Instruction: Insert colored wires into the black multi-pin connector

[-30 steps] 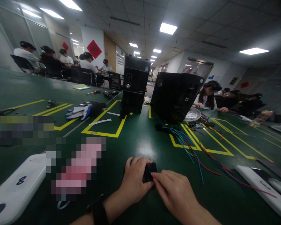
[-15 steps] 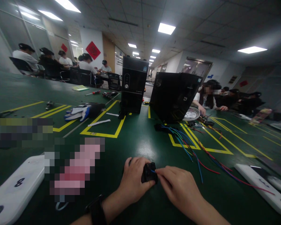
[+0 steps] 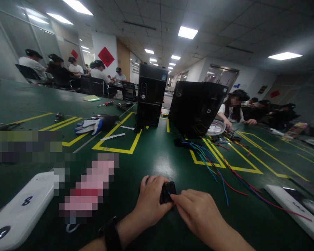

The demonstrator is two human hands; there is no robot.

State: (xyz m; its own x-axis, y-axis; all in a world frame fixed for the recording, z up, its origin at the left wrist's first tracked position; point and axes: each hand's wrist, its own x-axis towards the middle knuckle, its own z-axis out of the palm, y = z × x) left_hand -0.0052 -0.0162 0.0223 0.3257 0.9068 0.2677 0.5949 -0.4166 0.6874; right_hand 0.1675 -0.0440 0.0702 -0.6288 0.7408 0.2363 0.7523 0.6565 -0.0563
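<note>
My left hand [image 3: 151,198] is wrapped round a small black plastic block [image 3: 167,191], held low over the green table; its fingers cover the block's left side. On the block's face shows a short bit of blue wire [image 3: 169,193]. The thumb and forefinger of my right hand [image 3: 200,211] pinch together at the wire's near end, by the block's right edge. Whether the wire sits inside the block is too small to tell. Beyond my right hand, a bundle of blue and red wires [image 3: 202,153] fans out over the table.
Two black computer cases [image 3: 152,94] stand ahead. White numbered devices [image 3: 21,205] lie at both sides. A blue-and-white glove [image 3: 87,126], a screwdriver [image 3: 106,103] and paper strips [image 3: 112,137] lie to the left. A co-worker [image 3: 231,111] sits at the far right beside a white basket [image 3: 216,127].
My right fingertips have shifted slightly down across the block's face, and less of the blue wire shows. My left hand keeps its hold. The whole view has moved a little.
</note>
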